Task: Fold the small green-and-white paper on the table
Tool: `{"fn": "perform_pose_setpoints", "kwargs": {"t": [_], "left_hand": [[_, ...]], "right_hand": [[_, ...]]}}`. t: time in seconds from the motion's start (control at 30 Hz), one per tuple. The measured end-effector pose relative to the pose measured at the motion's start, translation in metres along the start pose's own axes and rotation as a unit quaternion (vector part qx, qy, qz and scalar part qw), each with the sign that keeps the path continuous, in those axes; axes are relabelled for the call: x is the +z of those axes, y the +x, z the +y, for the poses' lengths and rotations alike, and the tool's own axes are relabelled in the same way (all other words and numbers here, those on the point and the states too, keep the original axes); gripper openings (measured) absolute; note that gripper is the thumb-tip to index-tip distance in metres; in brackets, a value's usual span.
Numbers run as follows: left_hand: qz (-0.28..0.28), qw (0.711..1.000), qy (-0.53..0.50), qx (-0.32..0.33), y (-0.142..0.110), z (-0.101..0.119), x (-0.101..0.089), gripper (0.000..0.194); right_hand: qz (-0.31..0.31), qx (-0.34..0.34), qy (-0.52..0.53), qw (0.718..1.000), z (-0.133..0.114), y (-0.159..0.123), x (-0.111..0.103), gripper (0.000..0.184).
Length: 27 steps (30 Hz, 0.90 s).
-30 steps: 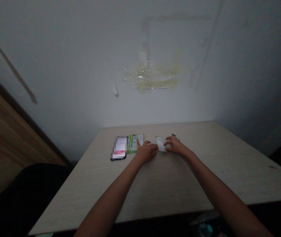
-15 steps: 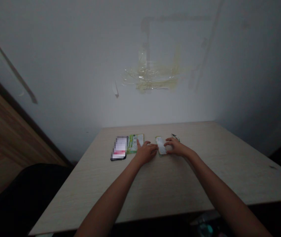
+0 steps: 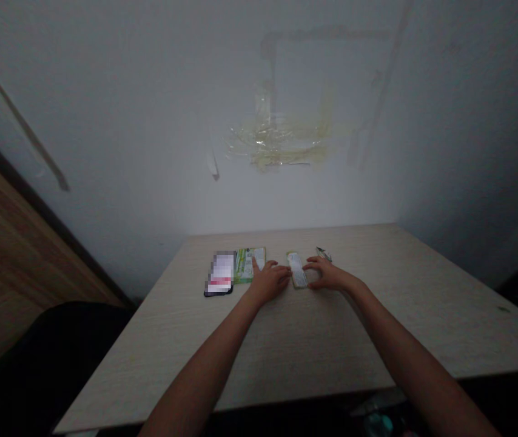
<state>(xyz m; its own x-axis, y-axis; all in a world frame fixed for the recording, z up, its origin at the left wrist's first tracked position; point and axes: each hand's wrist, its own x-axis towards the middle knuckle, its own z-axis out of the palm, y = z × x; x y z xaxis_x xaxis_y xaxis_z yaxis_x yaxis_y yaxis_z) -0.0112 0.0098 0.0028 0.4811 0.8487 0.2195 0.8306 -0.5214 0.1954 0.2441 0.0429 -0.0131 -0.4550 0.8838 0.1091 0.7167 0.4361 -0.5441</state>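
A narrow white and green strip-shaped packet lies flat on the light wooden table between my two hands. My left hand rests palm down just left of it, fingers loosely curled, fingertips touching the packet's left edge. My right hand lies flat on the table at the packet's right edge, fingers stretched toward it. Neither hand lifts anything.
A green printed leaflet and a phone with a lit screen lie left of my left hand. A small dark object sits behind my right hand. The wall with tape remains stands close behind; a dark chair is at lower left.
My right hand has slid slightly right and flattened, uncovering more of the packet, which now lies a bit straighter. My left hand has barely moved.
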Motion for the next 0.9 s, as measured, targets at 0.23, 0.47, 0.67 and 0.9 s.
{"fn": "perform_pose_setpoints", "kwargs": {"t": [0.23, 0.47, 0.67, 0.9], "left_hand": [[0.039, 0.999, -0.002, -0.024, 0.003, 0.010, 0.003, 0.027], [0.048, 0.999, -0.007, -0.016, 0.002, 0.014, 0.003, 0.023], [0.048, 0.998, -0.020, -0.018, 0.001, 0.014, 0.004, 0.026], [0.021, 0.999, -0.007, -0.032, -0.001, 0.015, 0.003, 0.036]], "right_hand": [[0.009, -0.008, 0.016, 1.000, 0.005, -0.005, 0.002, 0.056], [0.078, -0.027, -0.008, 0.997, 0.000, -0.003, 0.008, 0.027], [0.151, -0.037, -0.042, 0.987, -0.011, 0.002, 0.012, 0.019], [0.146, -0.040, -0.051, 0.987, -0.009, 0.004, 0.013, 0.017]]}}
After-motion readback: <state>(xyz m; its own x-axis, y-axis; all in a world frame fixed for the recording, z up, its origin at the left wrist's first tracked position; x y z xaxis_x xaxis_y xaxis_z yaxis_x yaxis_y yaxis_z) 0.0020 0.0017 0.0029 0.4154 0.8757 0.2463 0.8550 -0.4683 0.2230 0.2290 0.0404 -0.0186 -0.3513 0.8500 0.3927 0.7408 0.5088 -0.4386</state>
